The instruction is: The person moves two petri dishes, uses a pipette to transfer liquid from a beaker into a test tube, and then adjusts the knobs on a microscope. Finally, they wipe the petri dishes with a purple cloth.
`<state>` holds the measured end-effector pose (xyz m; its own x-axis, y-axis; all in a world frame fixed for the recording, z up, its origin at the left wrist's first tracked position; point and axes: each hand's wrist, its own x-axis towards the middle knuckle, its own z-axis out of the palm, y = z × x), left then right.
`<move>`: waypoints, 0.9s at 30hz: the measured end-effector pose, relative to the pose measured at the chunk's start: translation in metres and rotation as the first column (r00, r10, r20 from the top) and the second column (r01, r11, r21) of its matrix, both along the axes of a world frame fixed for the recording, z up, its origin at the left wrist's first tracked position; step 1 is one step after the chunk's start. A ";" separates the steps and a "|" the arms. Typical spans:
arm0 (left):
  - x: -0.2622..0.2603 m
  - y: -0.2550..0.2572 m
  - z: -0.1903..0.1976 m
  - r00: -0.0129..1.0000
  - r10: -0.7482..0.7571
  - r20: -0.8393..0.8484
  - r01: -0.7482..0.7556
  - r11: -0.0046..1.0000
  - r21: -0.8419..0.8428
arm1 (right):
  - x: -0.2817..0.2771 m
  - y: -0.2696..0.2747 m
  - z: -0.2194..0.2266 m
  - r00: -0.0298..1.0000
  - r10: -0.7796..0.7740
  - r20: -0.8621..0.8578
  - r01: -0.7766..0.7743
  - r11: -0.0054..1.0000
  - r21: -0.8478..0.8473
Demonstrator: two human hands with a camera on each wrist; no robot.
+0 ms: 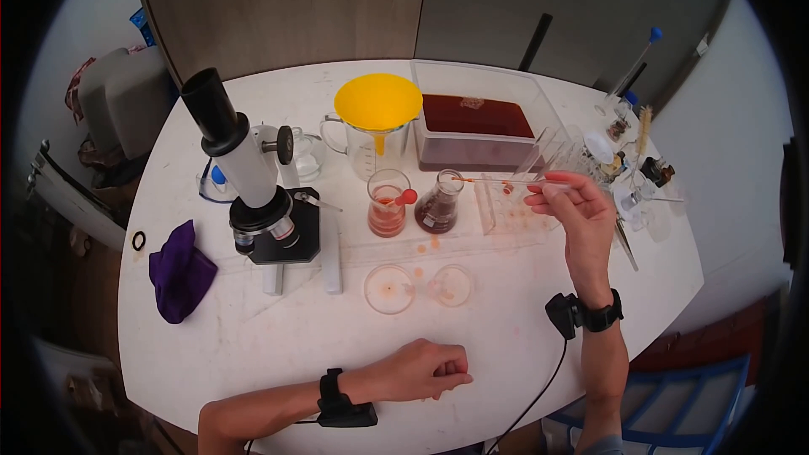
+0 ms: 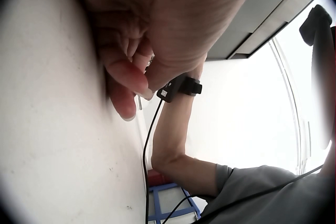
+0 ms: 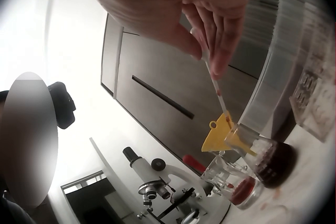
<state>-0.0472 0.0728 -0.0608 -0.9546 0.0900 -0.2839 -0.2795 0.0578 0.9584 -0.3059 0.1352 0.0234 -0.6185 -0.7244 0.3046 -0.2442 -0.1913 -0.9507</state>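
My right hand (image 1: 577, 215) pinches a slender clear plastic pipette (image 1: 506, 180) between thumb and fingers. The pipette slants down to the mouth of a conical flask (image 1: 436, 217) of dark liquid, with reddish liquid showing inside the tube (image 3: 219, 94). Left of the flask stands a glass beaker (image 1: 388, 223) of pinkish-red liquid, with a red bulb (image 1: 409, 196) at its side. My left hand (image 1: 419, 369) rests near the table's front edge, fingers loosely curled, holding nothing. Two shallow petri dishes (image 1: 389, 307) lie between that hand and the glassware.
A microscope (image 1: 261, 194) and purple cloth (image 1: 181, 274) are at the left. A yellow funnel (image 1: 378, 101) sits on a measuring jug (image 1: 358, 152). Behind the flask are a plastic tub (image 1: 459, 156) of dark red liquid and a clear rack (image 1: 514, 219). Assorted glassware crowds the right side.
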 end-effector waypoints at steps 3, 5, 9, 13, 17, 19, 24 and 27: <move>0.000 0.000 0.001 1.000 0.001 -0.002 -0.001 1.000 0.001 | 0.000 0.000 -0.004 1.000 0.007 0.014 -0.007 1.000 0.006; 0.001 0.000 0.001 1.000 0.005 -0.006 -0.005 1.000 0.004 | 0.001 0.001 0.000 0.999 -0.006 0.031 0.006 1.000 0.003; 0.000 0.000 0.001 1.000 0.007 -0.006 -0.007 1.000 -0.010 | -0.001 0.008 0.007 0.996 -0.028 0.089 0.028 1.000 0.007; 0.000 0.000 0.000 1.000 -0.001 -0.005 0.001 1.000 -0.006 | 0.000 0.025 0.009 0.983 -0.020 0.181 0.016 1.000 0.020; 0.000 0.000 0.001 0.999 0.030 -0.019 -0.029 0.999 0.032 | 0.000 0.057 -0.005 0.968 0.002 0.250 -0.020 0.997 0.070; 0.000 0.000 0.000 0.999 0.023 -0.045 -0.024 1.000 -0.012 | 0.005 0.073 -0.014 0.962 -0.023 0.274 -0.019 0.988 0.151; -0.001 0.001 -0.001 0.999 0.038 -0.027 -0.038 0.999 -0.006 | 0.017 0.090 -0.030 0.947 -0.017 0.320 -0.071 0.963 0.261; -0.001 0.001 0.001 0.999 0.036 -0.023 -0.036 0.999 -0.024 | 0.022 0.088 -0.035 0.956 -0.012 0.293 -0.076 0.954 0.288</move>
<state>-0.0484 0.0738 -0.0602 -0.9634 0.0486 -0.2638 -0.2601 0.0714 0.9629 -0.2835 0.2236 -0.0112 -0.6224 -0.7746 -0.1125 0.0505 0.1038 -0.9933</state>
